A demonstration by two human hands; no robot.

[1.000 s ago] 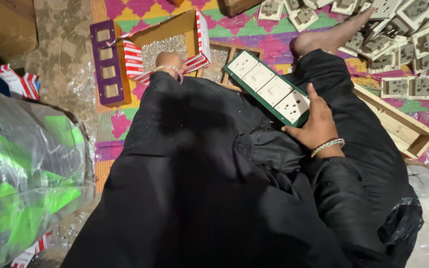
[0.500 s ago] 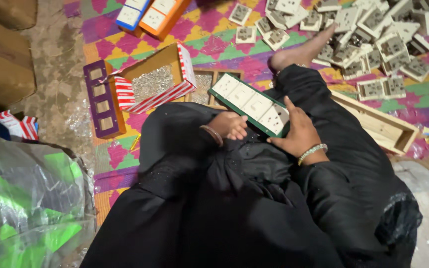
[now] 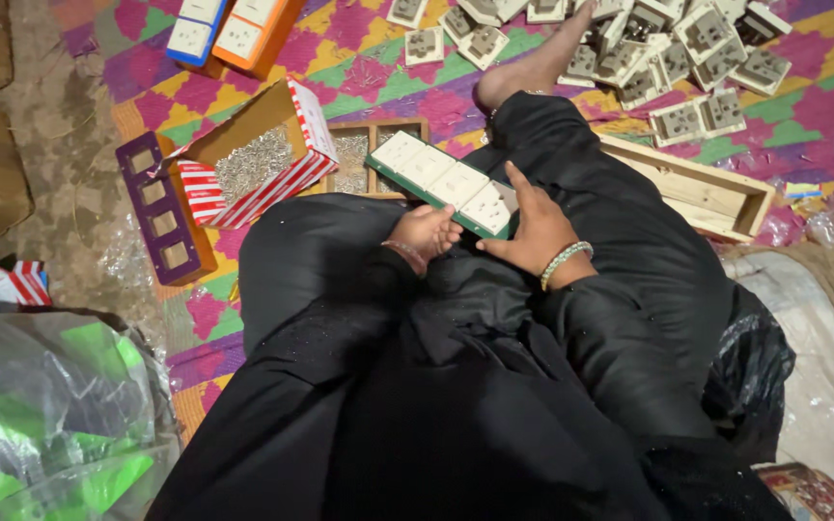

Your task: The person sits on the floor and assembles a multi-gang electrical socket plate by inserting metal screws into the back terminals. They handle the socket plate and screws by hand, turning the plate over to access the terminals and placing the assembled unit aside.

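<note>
Hands meet on a long green board (image 3: 441,183) with four white switch plates in a row. It rests on the person's lap, over the black clothes, and tilts up toward the mat. The right hand (image 3: 530,230) lies flat on the near end of the board with its fingers spread, thumb on the edge. A pale bead bracelet (image 3: 565,262) sits on that wrist. The left hand (image 3: 424,233) is curled up, fingers pressed together, touching the near long edge of the board from below. Just past the board is a red and white striped box (image 3: 253,159) full of small silver screws. A purple frame (image 3: 164,207) lies beside that box. A wooden tray (image 3: 697,193) sits to the right. Many loose white switches (image 3: 668,58) are spread on the bright mat (image 3: 822,106) farther away.
</note>
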